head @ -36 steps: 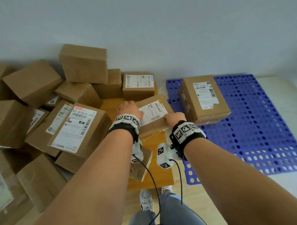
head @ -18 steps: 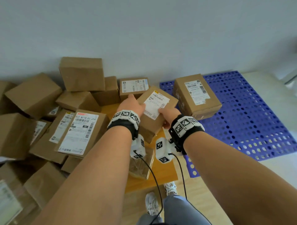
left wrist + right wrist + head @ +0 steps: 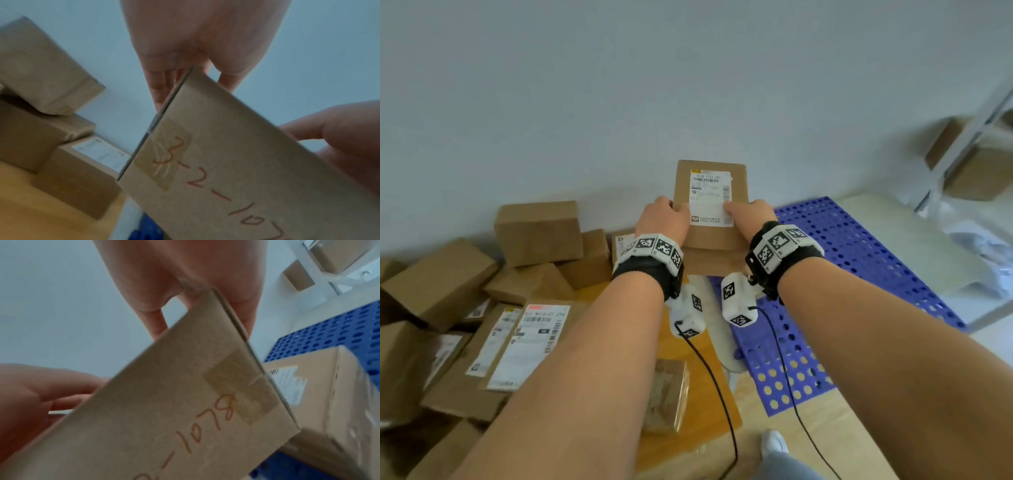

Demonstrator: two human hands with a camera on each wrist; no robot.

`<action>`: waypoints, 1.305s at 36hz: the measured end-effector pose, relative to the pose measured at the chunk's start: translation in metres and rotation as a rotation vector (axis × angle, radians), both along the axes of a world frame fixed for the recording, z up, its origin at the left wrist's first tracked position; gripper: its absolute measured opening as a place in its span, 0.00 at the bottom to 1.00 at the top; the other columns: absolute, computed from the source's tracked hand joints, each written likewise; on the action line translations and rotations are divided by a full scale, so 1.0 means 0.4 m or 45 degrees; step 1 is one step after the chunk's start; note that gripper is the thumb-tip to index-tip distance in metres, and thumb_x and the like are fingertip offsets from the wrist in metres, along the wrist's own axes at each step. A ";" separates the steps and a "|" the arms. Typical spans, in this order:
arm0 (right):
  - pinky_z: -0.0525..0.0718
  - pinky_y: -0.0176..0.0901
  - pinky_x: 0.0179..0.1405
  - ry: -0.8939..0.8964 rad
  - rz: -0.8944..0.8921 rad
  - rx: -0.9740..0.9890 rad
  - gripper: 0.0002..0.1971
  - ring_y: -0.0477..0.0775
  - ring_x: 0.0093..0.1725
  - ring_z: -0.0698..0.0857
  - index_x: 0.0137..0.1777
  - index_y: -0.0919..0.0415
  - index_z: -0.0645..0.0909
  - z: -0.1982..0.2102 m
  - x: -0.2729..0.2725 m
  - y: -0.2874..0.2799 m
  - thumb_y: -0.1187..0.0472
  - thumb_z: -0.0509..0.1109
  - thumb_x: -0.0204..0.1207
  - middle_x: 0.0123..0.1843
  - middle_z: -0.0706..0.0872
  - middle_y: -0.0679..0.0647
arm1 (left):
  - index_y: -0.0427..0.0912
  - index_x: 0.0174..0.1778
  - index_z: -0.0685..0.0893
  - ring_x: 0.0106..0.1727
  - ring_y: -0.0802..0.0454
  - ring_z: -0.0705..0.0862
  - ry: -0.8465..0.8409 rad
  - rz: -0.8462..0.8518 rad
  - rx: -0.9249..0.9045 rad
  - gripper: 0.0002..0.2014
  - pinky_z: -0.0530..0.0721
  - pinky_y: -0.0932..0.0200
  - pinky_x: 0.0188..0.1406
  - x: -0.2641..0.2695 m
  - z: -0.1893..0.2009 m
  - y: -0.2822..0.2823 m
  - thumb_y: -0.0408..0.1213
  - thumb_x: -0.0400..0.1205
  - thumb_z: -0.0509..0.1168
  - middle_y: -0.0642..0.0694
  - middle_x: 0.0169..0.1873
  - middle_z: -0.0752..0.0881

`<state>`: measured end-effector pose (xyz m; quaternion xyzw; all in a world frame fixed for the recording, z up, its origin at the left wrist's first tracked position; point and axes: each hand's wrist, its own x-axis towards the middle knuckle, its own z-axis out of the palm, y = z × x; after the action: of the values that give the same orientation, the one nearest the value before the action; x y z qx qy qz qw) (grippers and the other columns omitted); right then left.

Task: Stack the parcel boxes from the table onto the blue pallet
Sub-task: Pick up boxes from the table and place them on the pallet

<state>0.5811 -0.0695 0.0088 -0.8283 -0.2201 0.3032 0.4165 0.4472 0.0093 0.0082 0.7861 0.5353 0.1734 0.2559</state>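
I hold a brown parcel box with a white label in the air in front of the wall, tilted up toward me. My left hand grips its left edge and my right hand grips its right edge. In the left wrist view the box's underside shows red handwriting, with my left fingers along its side. The blue pallet lies to the right, below the box. Another labelled box stands on the pallet and is hidden behind my hands in the head view.
A heap of brown parcel boxes covers the left of the wooden table. A small clear-wrapped packet lies near the table's front. A white shelf rack holding boxes stands at the far right.
The labelled box has left the table: both hands have raised it and turned it upright, carrying it rightward toward the pallet. The head view has swung right and up.
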 end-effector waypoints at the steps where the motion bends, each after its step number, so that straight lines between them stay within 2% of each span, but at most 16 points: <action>1: 0.79 0.44 0.43 -0.007 -0.012 0.009 0.24 0.55 0.47 0.80 0.69 0.64 0.75 0.005 0.018 -0.009 0.51 0.66 0.78 0.56 0.83 0.56 | 0.40 0.55 0.78 0.34 0.54 0.76 -0.017 -0.007 -0.005 0.15 0.65 0.59 0.26 0.022 0.002 -0.010 0.48 0.86 0.54 0.46 0.42 0.82; 4: 0.77 0.44 0.45 0.008 -0.080 0.050 0.20 0.56 0.48 0.80 0.68 0.64 0.76 0.016 0.078 -0.038 0.55 0.66 0.79 0.54 0.83 0.55 | 0.39 0.56 0.78 0.33 0.56 0.74 -0.043 -0.052 -0.034 0.14 0.65 0.60 0.26 0.098 0.004 -0.041 0.45 0.87 0.54 0.49 0.39 0.79; 7: 0.78 0.43 0.44 -0.016 -0.153 0.093 0.18 0.55 0.48 0.82 0.66 0.63 0.77 0.020 0.148 -0.065 0.56 0.66 0.78 0.51 0.83 0.54 | 0.40 0.58 0.78 0.38 0.51 0.77 -0.075 -0.106 -0.079 0.13 0.69 0.59 0.33 0.175 0.003 -0.071 0.44 0.87 0.54 0.47 0.43 0.80; 11: 0.85 0.48 0.52 -0.022 -0.167 0.109 0.18 0.56 0.51 0.86 0.65 0.59 0.77 0.019 0.262 -0.093 0.55 0.66 0.77 0.55 0.87 0.54 | 0.41 0.59 0.79 0.42 0.49 0.82 -0.166 -0.150 -0.152 0.13 0.74 0.58 0.37 0.282 -0.014 -0.095 0.44 0.83 0.59 0.46 0.48 0.85; 15: 0.76 0.40 0.32 -0.059 -0.125 0.072 0.17 0.54 0.46 0.82 0.65 0.60 0.75 0.013 0.390 -0.119 0.54 0.66 0.79 0.50 0.83 0.52 | 0.44 0.60 0.75 0.44 0.49 0.82 -0.221 -0.130 -0.195 0.11 0.77 0.56 0.41 0.394 -0.028 -0.124 0.43 0.84 0.60 0.47 0.48 0.83; 18: 0.75 0.39 0.28 -0.040 -0.122 0.020 0.19 0.53 0.43 0.83 0.65 0.62 0.76 0.000 0.479 -0.134 0.54 0.67 0.77 0.49 0.84 0.53 | 0.43 0.59 0.75 0.47 0.45 0.83 -0.205 -0.095 -0.241 0.09 0.77 0.55 0.43 0.480 -0.041 -0.146 0.39 0.86 0.56 0.44 0.49 0.84; 20: 0.79 0.40 0.30 -0.021 -0.129 -0.034 0.16 0.52 0.39 0.82 0.61 0.63 0.77 -0.010 0.537 -0.143 0.55 0.68 0.77 0.43 0.84 0.53 | 0.42 0.59 0.75 0.47 0.44 0.83 -0.156 -0.091 -0.257 0.09 0.78 0.54 0.44 0.536 -0.056 -0.156 0.37 0.86 0.54 0.42 0.49 0.85; 22: 0.84 0.44 0.40 -0.019 -0.117 -0.078 0.12 0.52 0.36 0.82 0.55 0.62 0.77 -0.027 0.590 -0.149 0.55 0.68 0.76 0.38 0.82 0.52 | 0.42 0.57 0.75 0.45 0.44 0.81 -0.098 -0.087 -0.241 0.08 0.77 0.55 0.42 0.584 -0.074 -0.165 0.36 0.86 0.53 0.42 0.47 0.84; 25: 0.87 0.48 0.51 -0.033 -0.042 -0.140 0.10 0.54 0.42 0.87 0.49 0.58 0.80 -0.067 0.648 -0.148 0.52 0.68 0.74 0.43 0.87 0.52 | 0.41 0.55 0.75 0.43 0.44 0.79 0.002 -0.079 -0.208 0.07 0.76 0.55 0.42 0.630 -0.105 -0.179 0.36 0.86 0.53 0.42 0.45 0.82; 29: 0.84 0.50 0.57 0.051 0.077 -0.193 0.15 0.58 0.52 0.86 0.62 0.62 0.81 -0.129 0.683 -0.144 0.57 0.67 0.78 0.55 0.88 0.59 | 0.36 0.56 0.78 0.51 0.41 0.82 0.137 -0.043 -0.221 0.10 0.77 0.53 0.48 0.656 -0.164 -0.191 0.34 0.86 0.54 0.38 0.53 0.83; 32: 0.83 0.53 0.61 0.094 0.130 -0.234 0.16 0.61 0.57 0.87 0.63 0.68 0.80 -0.179 0.690 -0.142 0.60 0.67 0.79 0.55 0.88 0.62 | 0.39 0.57 0.80 0.57 0.39 0.81 0.262 0.030 -0.250 0.11 0.80 0.48 0.57 0.656 -0.207 -0.199 0.36 0.85 0.55 0.37 0.56 0.83; 34: 0.85 0.54 0.58 0.126 0.157 -0.273 0.13 0.61 0.53 0.87 0.57 0.68 0.79 -0.211 0.689 -0.138 0.59 0.68 0.78 0.50 0.87 0.60 | 0.42 0.60 0.80 0.60 0.39 0.79 0.323 0.078 -0.270 0.12 0.79 0.43 0.62 0.653 -0.226 -0.205 0.38 0.84 0.55 0.40 0.58 0.81; 37: 0.85 0.49 0.48 0.174 0.173 -0.296 0.21 0.60 0.48 0.85 0.67 0.67 0.76 -0.246 0.687 -0.126 0.58 0.69 0.77 0.51 0.84 0.59 | 0.47 0.63 0.79 0.62 0.40 0.78 0.368 0.112 -0.320 0.14 0.77 0.38 0.64 0.652 -0.255 -0.207 0.39 0.83 0.56 0.43 0.59 0.80; 40: 0.80 0.48 0.46 0.202 0.189 -0.335 0.28 0.61 0.55 0.84 0.75 0.67 0.69 -0.280 0.695 -0.114 0.57 0.70 0.77 0.61 0.83 0.62 | 0.48 0.61 0.81 0.62 0.40 0.78 0.400 0.101 -0.359 0.14 0.77 0.37 0.64 0.649 -0.278 -0.208 0.39 0.81 0.56 0.43 0.61 0.81; 44: 0.80 0.49 0.49 0.213 0.241 -0.350 0.31 0.61 0.59 0.82 0.77 0.68 0.65 -0.314 0.701 -0.099 0.57 0.70 0.79 0.66 0.81 0.62 | 0.46 0.72 0.74 0.73 0.43 0.70 0.439 0.132 -0.298 0.21 0.71 0.37 0.71 0.639 -0.300 -0.209 0.36 0.82 0.58 0.45 0.72 0.73; 47: 0.81 0.51 0.54 0.210 0.285 -0.384 0.32 0.63 0.64 0.81 0.78 0.67 0.64 -0.333 0.695 -0.087 0.56 0.72 0.78 0.69 0.79 0.62 | 0.41 0.75 0.70 0.77 0.44 0.67 0.452 0.155 -0.255 0.23 0.67 0.38 0.74 0.636 -0.314 -0.206 0.35 0.83 0.59 0.44 0.76 0.69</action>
<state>0.8590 -0.1045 -0.1244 -0.8241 -0.2281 0.4438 0.2681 0.7017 -0.0730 -0.1174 0.7410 0.6332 -0.0068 0.2234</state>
